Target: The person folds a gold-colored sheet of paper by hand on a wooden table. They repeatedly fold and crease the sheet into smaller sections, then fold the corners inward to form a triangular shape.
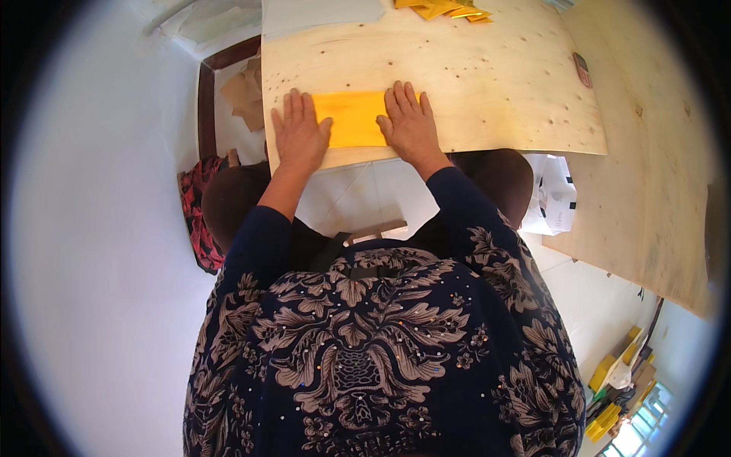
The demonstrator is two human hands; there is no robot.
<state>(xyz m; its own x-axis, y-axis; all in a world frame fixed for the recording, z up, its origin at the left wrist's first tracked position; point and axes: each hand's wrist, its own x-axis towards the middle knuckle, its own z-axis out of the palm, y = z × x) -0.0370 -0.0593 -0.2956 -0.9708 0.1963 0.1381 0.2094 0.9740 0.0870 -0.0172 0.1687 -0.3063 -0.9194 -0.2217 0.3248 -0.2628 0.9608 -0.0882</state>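
Observation:
A bright yellow rectangular sheet, perhaps paper [352, 120], lies flat along the near edge of a plywood table [472, 107]. My left hand [300, 135] rests on its left end, palm down with the fingers stretched out. On the right end lies my right hand [408, 126], also flat, fingers pointing away from me. Both thumbs reach inward over the yellow surface. Neither hand grips anything. Whether the sheet is a single layer or folded, I cannot tell.
Shiny golden-yellow folded pieces [444, 9] lie at the table's far edge. A small reddish phone-like object [582, 70] sits at the right. Another plywood board [647, 160] stands beyond. A white plastic bag [553, 194] hangs below the table's right corner; brown paper [242, 95] lies left.

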